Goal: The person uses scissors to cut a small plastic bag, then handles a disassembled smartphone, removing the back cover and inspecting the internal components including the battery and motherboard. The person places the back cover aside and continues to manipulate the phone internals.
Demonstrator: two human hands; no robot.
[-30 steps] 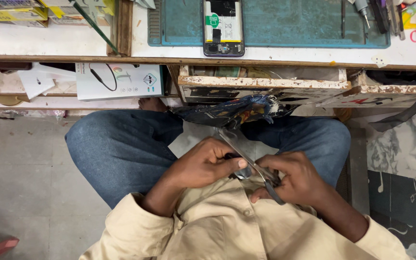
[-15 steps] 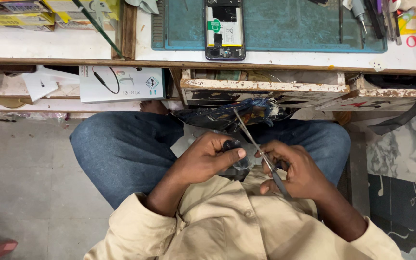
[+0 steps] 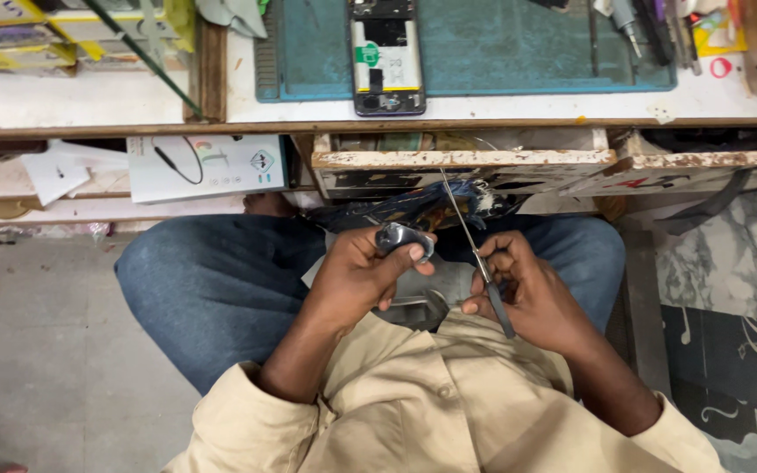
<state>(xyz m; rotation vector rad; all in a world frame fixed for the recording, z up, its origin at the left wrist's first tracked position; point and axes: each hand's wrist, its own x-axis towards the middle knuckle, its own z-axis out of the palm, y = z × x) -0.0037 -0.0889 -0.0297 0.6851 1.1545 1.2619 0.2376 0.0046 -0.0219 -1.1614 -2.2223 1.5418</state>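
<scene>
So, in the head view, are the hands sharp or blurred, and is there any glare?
Head view: left hand and right hand are fairly sharp, only slightly soft; a small glare spot sits on the shiny metal piece; lighting is even, shadows soft; the thin tool stays readable.

open drawer edge [image 3: 466, 159] close above the hands, thighs [image 3: 221, 280] flanking, lap crowded

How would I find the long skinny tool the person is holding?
Look below the white workbench with the teal mat, down to the lap in blue jeans. The right hand pinches a thin screwdriver whose metal shaft points up toward the bench. The left hand holds a small silvery part; the screwdriver is long and needle-thin.
</scene>
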